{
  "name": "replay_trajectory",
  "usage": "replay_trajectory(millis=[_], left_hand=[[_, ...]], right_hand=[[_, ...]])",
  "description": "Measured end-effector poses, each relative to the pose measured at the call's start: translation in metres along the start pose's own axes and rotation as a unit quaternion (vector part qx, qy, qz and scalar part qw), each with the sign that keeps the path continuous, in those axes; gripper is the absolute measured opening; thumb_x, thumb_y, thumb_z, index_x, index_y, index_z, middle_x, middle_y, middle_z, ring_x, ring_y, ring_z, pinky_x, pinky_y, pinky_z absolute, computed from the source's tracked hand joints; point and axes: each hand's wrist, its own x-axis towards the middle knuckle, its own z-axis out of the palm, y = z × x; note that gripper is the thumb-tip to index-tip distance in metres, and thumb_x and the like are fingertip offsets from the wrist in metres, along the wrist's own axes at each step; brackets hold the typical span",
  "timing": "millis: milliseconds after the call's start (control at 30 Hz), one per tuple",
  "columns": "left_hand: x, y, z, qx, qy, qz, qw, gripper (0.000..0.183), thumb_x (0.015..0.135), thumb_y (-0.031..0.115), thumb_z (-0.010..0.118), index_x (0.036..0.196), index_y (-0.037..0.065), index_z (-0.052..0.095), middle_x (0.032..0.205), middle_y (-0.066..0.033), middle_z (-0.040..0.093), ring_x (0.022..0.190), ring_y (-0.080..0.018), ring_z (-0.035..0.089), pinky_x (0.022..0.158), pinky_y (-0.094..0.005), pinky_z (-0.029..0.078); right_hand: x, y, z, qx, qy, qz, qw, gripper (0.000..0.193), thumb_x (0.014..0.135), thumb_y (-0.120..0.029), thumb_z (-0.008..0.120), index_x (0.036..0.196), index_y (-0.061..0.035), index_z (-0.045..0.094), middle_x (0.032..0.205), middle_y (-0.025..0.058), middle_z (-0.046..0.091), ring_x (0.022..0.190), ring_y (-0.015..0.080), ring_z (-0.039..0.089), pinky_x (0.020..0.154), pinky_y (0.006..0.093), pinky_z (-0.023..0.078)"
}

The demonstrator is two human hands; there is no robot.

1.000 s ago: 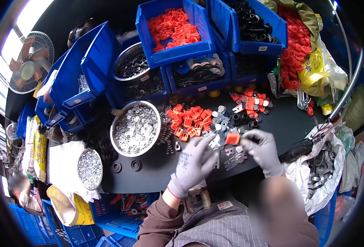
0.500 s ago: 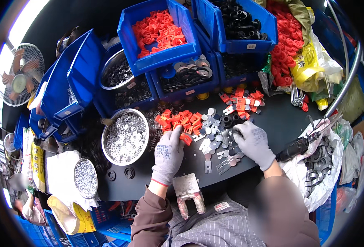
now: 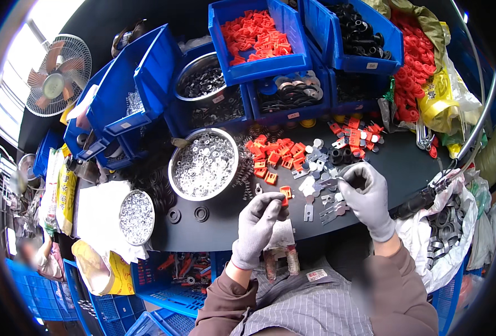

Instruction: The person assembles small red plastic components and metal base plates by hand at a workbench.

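Note:
Gloved in grey, my left hand (image 3: 257,227) is closed at the table's front edge, pinching a small orange plastic clip (image 3: 285,192) between thumb and fingers. My right hand (image 3: 367,200), also gloved, has its thumb and fingertips together over a pile of flat metal plates (image 3: 321,162). Whether a plate is in that pinch I cannot make out. Orange clips (image 3: 276,151) lie heaped left of the plates. Beyond my right fingers are black plastic caps (image 3: 340,155) and a cluster of orange clips with metal plates (image 3: 360,137).
A round metal bowl (image 3: 172,185) of small washers stands left, near two black rings (image 3: 201,213). Blue bins (image 3: 270,71) line the back. A metal block (image 3: 281,235) sits at the front edge. A white sack (image 3: 413,235) of grey parts stands right.
My left hand has come back from the orange heap with a clip. My right hand has drawn back slightly from the black caps. The whole view has shifted.

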Motion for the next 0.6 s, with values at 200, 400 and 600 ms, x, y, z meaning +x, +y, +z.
replay_trajectory(millis=[200,400,600], left_hand=[[-0.015,0.01,0.023,-0.089,0.044,0.054,0.994,0.034,0.096,0.003,0.059,0.129,-0.004,0.053,0.105,-0.0136,0.066,0.089,-0.0204,0.068,0.079,-0.0331,0.057],[-0.02,0.008,0.023,-0.097,0.036,0.076,0.992,0.024,0.094,-0.004,0.061,0.119,-0.005,0.058,0.109,-0.0131,0.067,0.096,-0.0156,0.067,0.087,-0.031,0.057],[-0.032,0.011,0.02,0.075,-0.097,0.054,0.991,0.025,0.092,0.002,0.068,0.117,-0.002,0.064,0.102,-0.0059,0.071,0.088,-0.0087,0.065,0.077,-0.023,0.052]], right_hand=[[-0.029,-0.007,0.039,0.212,-0.029,-0.014,0.977,0.014,0.085,0.009,0.061,0.084,-0.0002,0.05,0.101,0.0153,0.065,0.079,0.0098,0.065,0.066,0.0226,0.054],[-0.035,0.001,0.037,0.183,-0.053,-0.035,0.981,0.013,0.084,0.008,0.064,0.082,0.0,0.053,0.1,0.0151,0.066,0.081,0.0095,0.064,0.07,0.0233,0.053],[-0.035,-0.005,0.007,0.09,-0.2,0.001,0.976,0.012,0.079,0.004,0.069,0.074,-0.0018,0.06,0.092,0.0109,0.068,0.081,0.0097,0.062,0.07,0.025,0.048]])
